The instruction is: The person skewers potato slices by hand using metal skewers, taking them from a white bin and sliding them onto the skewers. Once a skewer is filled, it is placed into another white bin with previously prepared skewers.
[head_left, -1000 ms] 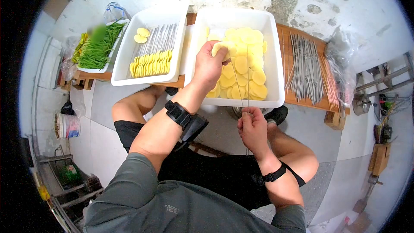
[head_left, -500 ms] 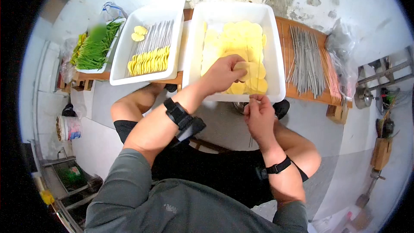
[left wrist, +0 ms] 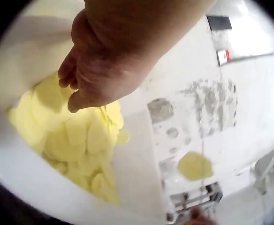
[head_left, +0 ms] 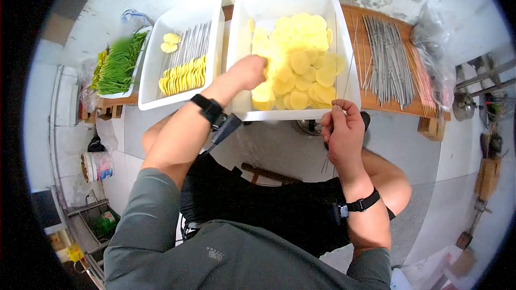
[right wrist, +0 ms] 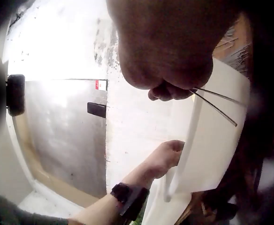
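Observation:
My left hand [head_left: 249, 72] reaches into the left side of a white tub [head_left: 346, 75] of round, thin yellow slices [head_left: 301, 62], which look like potato. In the left wrist view its thumb and bent fingers [left wrist: 73, 101] stand apart, right over the heaped slices [left wrist: 76, 136]. At the tub's front right corner my right hand [head_left: 344, 131] pinches thin metal skewers [right wrist: 216, 108]; two ends stick out of it in the right wrist view. Up on the skewers, above the hand, is a yellow slice [head_left: 332, 63], also seen as a single slice [left wrist: 195, 165] against the wall.
A second white tub [head_left: 217, 48] to the left holds a row of skewered yellow slices [head_left: 183, 76] and two loose clusters. Farther left are green vegetable stalks [head_left: 119, 67]. Many metal skewers [head_left: 388, 64] lie on the wooden board [head_left: 371, 108] at right, beside a plastic bag [head_left: 431, 35].
My left hand held a slice at the skewers, then left it there and moved left to the heap. My right hand moved right with the skewers, which now carry the slice.

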{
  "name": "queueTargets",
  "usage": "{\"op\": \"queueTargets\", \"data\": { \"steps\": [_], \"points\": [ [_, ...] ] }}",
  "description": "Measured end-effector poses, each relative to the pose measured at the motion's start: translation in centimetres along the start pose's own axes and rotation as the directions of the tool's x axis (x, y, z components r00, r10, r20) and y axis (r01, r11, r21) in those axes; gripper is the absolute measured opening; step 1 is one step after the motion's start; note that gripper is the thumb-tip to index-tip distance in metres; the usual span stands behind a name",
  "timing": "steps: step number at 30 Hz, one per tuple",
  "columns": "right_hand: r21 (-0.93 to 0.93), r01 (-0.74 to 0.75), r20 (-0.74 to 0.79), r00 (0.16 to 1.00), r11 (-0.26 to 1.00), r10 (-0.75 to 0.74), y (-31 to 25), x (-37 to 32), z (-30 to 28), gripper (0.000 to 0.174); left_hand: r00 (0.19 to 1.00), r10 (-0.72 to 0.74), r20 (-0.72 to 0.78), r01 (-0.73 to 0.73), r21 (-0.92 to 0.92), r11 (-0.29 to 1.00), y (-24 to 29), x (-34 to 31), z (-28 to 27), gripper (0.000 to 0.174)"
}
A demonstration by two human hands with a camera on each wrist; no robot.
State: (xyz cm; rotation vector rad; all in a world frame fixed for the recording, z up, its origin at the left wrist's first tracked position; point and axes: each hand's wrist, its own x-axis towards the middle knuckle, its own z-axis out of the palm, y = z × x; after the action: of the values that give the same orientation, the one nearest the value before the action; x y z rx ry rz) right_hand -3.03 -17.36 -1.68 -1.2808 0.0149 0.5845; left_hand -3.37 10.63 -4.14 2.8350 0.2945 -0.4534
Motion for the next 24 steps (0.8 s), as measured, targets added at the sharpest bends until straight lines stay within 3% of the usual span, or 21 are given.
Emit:
{"op": "queueTargets", "data": {
  "steps": [1,3,4,7,11,13,14,15,17,19,21,22,23,24],
  "points": [
    [-0.003,0.011,0.010,1.000,1.000,-0.010,-0.1,0.1,0.0,0.014,1.000,0.000,-0.005,0.000,0.003,1.000,0.4,0.5,0.5,0.038],
    [0.011,0.014,0.010,1.000,1.000,-0.014,-0.1,0.1,-0.2,0.014,0.999,-0.018,0.037,0.010,0.203,0.979,1.4,0.8,1.9,0.033],
    [0.025,0.017,0.008,1.000,1.000,-0.017,0.0,0.2,-0.3,0.014,0.994,-0.046,0.103,0.018,0.256,0.966,1.7,0.9,1.8,0.042],
    [0.012,0.022,0.012,1.000,1.000,-0.022,0.4,0.0,-0.7,0.015,0.997,-0.031,0.065,0.004,0.377,0.926,1.9,2.0,1.9,0.034],
    [0.033,0.014,0.004,1.000,0.999,-0.015,-0.3,-0.1,-0.6,0.015,0.979,-0.037,0.202,-0.029,0.315,0.949,0.6,3.6,-0.3,0.031],
    [0.028,0.016,-0.001,1.000,0.999,-0.016,-0.5,-0.1,-0.7,0.015,0.985,0.161,0.057,-0.165,0.070,0.984,-1.2,3.8,-1.3,0.032],
    [0.032,0.015,-0.003,1.000,0.999,-0.014,-0.6,-0.2,-0.8,0.015,0.990,0.137,0.041,-0.135,-0.044,0.990,-2.0,4.2,-2.0,0.034],
    [0.047,0.010,-0.003,1.000,0.999,-0.010,-0.7,-0.2,-0.8,0.014,0.990,0.136,0.043,-0.135,-0.039,0.990,-1.7,4.0,-2.8,0.034],
    [0.066,0.007,-0.001,1.000,0.998,-0.007,-0.6,-0.1,-0.8,0.014,0.999,-0.029,0.043,0.040,-0.276,0.960,-0.9,3.4,-5.0,0.035],
    [0.030,0.035,-0.009,0.999,0.999,-0.035,-0.3,0.0,-0.9,0.014,0.995,-0.029,0.097,0.057,-0.300,0.952,-1.0,3.6,-5.3,0.038],
    [0.046,0.024,-0.009,1.000,0.999,-0.024,-0.2,0.1,-0.8,0.014,0.979,0.009,0.202,0.119,-0.614,0.781,-1.3,4.2,-4.6,0.034],
    [0.058,0.012,-0.013,1.000,0.998,-0.011,-0.2,0.1,-0.8,0.014,0.980,0.008,0.199,0.118,-0.612,0.782,-1.9,4.9,-3.9,0.034],
    [0.058,0.012,-0.012,1.000,0.998,-0.011,-0.2,0.1,-0.8,0.014,0.991,0.078,0.109,-0.035,-0.352,0.935,-2.5,5.7,-2.9,0.032],
    [0.029,0.009,-0.006,1.000,1.000,-0.009,-0.2,0.1,-0.8,0.014,0.984,0.170,0.043,-0.168,-0.047,0.985,-3.1,6.3,-1.8,0.031]
  ]
}}
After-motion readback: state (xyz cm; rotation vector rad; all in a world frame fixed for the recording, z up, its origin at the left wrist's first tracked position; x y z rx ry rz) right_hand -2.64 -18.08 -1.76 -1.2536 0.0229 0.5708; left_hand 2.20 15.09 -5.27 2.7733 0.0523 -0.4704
